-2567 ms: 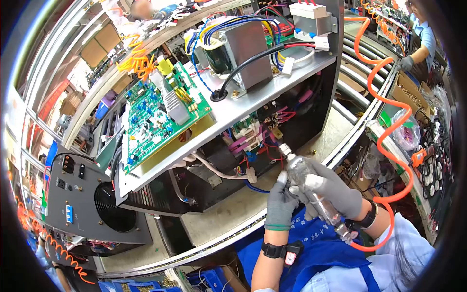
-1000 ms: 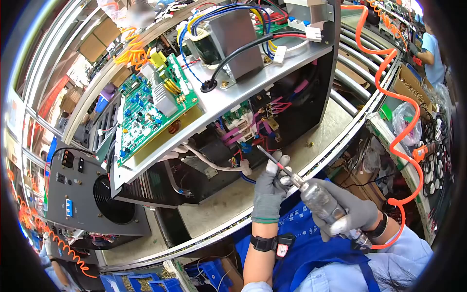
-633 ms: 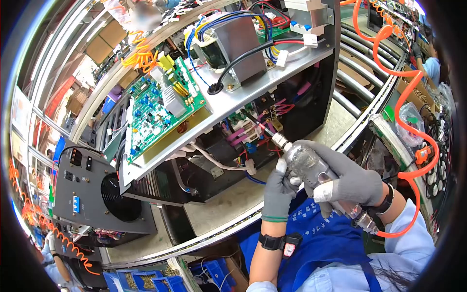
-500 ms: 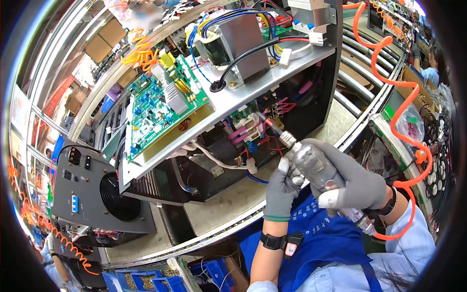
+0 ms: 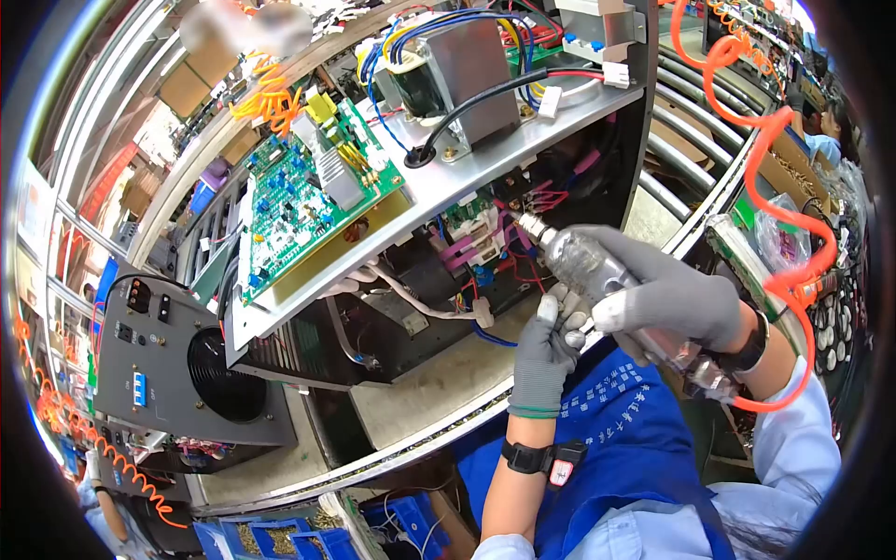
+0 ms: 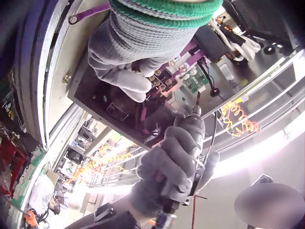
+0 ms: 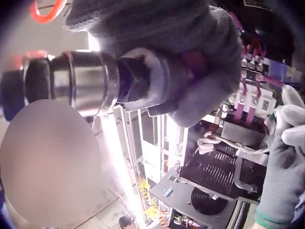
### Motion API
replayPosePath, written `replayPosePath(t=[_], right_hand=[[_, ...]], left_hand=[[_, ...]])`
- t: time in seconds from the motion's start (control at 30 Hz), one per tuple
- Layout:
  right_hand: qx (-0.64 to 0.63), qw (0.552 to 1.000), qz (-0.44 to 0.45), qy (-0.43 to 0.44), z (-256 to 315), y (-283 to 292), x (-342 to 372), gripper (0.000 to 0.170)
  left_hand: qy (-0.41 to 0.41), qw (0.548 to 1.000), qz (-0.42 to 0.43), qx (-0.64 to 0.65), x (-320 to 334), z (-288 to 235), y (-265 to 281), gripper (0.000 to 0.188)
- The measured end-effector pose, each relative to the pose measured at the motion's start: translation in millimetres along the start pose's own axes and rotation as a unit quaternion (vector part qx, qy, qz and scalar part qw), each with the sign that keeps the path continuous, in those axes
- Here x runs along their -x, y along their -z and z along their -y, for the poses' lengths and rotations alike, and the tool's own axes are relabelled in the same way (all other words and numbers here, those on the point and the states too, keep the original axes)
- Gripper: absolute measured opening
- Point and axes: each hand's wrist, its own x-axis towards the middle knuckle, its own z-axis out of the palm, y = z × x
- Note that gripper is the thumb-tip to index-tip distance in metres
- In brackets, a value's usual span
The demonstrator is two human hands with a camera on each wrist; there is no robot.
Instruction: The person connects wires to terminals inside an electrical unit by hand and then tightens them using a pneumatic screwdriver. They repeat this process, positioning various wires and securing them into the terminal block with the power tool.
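Note:
My gloved right hand [image 5: 677, 294] grips an air screwdriver [image 5: 588, 261] with a scuffed clear body, tilted with its nose toward the open side of a dark metal cabinet [image 5: 597, 229]. Its bit [image 6: 198, 98] shows in the left wrist view; in the head view the tip overlaps the purple-sleeved terminals [image 5: 459, 250] inside. My gloved left hand [image 5: 543, 364] is just below the screwdriver's nose, fingers curled toward the thumb. A small shiny piece [image 5: 586, 326] shows at its fingertips; the palm's inside is hidden. Bolts on the terminal block [image 7: 250, 63] appear in the right wrist view.
An orange coiled air hose [image 5: 761, 187] runs to the screwdriver. A green circuit board [image 5: 308, 210] and a transformer [image 5: 467, 89] sit on the cabinet's metal shelf. A grey fan panel [image 5: 168, 364] stands left. Blue bins [image 5: 280, 539] of small hardware lie below the conveyor edge.
The screwdriver's nose moved from beside the left fingertips forward to the cabinet's terminals, the right hand rising with it. The left hand shifted slightly right, still curled. The hose swung.

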Motion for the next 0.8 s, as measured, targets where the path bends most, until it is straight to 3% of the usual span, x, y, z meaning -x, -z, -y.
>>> replayPosePath(t=[0.1,0.17,0.23,0.3,0.37,0.4,0.5,0.63,0.7,0.8], right_hand=[[0.019,0.999,0.030,-0.039,-2.4,4.6,4.1,0.078],[-0.028,1.000,-0.004,-0.007,-2.0,1.0,15.9,0.077],[-0.076,0.997,-0.012,0.012,-10.1,-0.6,26.8,0.079],[-0.170,0.982,0.026,-0.074,-22.0,7.3,42.5,0.085],[-0.195,0.972,0.060,-0.115,-42.1,11.6,51.7,0.092],[-0.184,0.974,0.046,-0.124,-49.7,10.3,58.9,0.094],[-0.167,0.976,0.063,-0.125,-73.9,13.7,72.3,0.094],[-0.245,0.959,0.042,-0.138,-93.2,17.6,80.7,0.099],[-0.174,0.972,0.070,-0.140,-96.1,23.1,82.2,0.089],[-0.174,0.969,0.093,-0.148,-106.1,35.6,83.6,0.087]], left_hand=[[-0.025,1.000,0.003,-0.012,6.1,-4.9,-18.1,0.032],[-0.048,0.998,-0.013,-0.026,13.8,-9.5,-20.5,0.033],[-0.034,0.999,0.028,-0.014,15.1,-16.4,-19.8,0.035],[-0.024,0.999,0.037,-0.006,10.3,-21.6,-14.0,0.036],[-0.014,0.989,0.146,-0.030,7.5,-26.3,-6.5,0.036],[-0.054,0.995,0.084,-0.031,11.3,-20.6,-11.5,0.035],[-0.067,0.997,0.028,-0.014,22.5,-24.8,-24.7,0.035],[-0.071,0.995,0.074,-0.015,22.7,-29.8,-18.8,0.034],[-0.080,0.994,0.061,-0.033,20.3,-30.5,-14.3,0.033],[-0.077,0.996,0.046,-0.026,18.4,-26.4,-18.1,0.032]])
